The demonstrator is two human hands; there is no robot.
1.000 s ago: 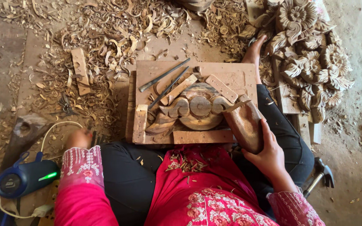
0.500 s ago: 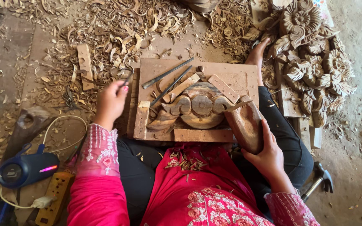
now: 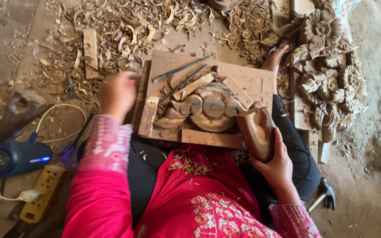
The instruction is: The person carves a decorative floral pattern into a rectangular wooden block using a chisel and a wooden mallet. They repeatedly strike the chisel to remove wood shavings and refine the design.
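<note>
A wooden board (image 3: pixel 252 79) rests across my lap, with a round scroll carving (image 3: pixel 203 108) held in place by small wooden blocks. Two metal chisels (image 3: pixel 179 70) lie on the board's upper left part. My left hand (image 3: pixel 117 94) is blurred at the board's left edge, fingers loosely curled, with nothing visibly in it. My right hand (image 3: pixel 278 165) grips a thick wooden mallet (image 3: pixel 256 130) at the board's lower right corner.
Wood shavings (image 3: pixel 124 26) cover the floor beyond the board. Several finished flower carvings (image 3: pixel 327 66) are piled at the right. A dark blue device (image 3: pixel 14 156) with a cable and a yellow power strip (image 3: pixel 42 191) lie at the left. A hammer (image 3: pixel 323 196) lies by my right leg.
My left hand rose from the floor near the power strip to the board's left edge. My right hand has kept still on the mallet.
</note>
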